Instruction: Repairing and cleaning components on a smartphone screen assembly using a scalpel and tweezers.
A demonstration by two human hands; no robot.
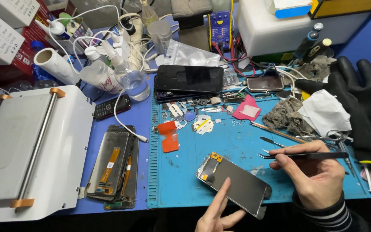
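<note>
Head view, bench inspection. A phone screen panel (235, 182) lies face down and slantwise on the blue work mat (185, 180), near the mat's front edge. An orange flex connector shows at its upper-left end.

Left hand (217, 215): open, forefinger extended and resting on the panel's near long edge; nothing is gripped. Right hand (316, 178): closed in a pinch on black tweezers (301, 155), whose tips point left and hang just above and to the right of the panel, not touching it.

Handling assessment: the panel appears thin, light and rigid, most likely glass-backed, so brittle under bending or point pressure. Its dark back looks smooth and may slide on the mat unless steadied. The connector end looks the most delicate part. In my judgement it is best held by the two long edges, away from that end and the corners.

Surroundings: a stack of similar screens (112, 167) lies to the left on the table, beside a white machine (31, 150). A dark phone (190, 79) sits at the mat's far edge, and black gloves (361, 99) lie at the right.
</note>
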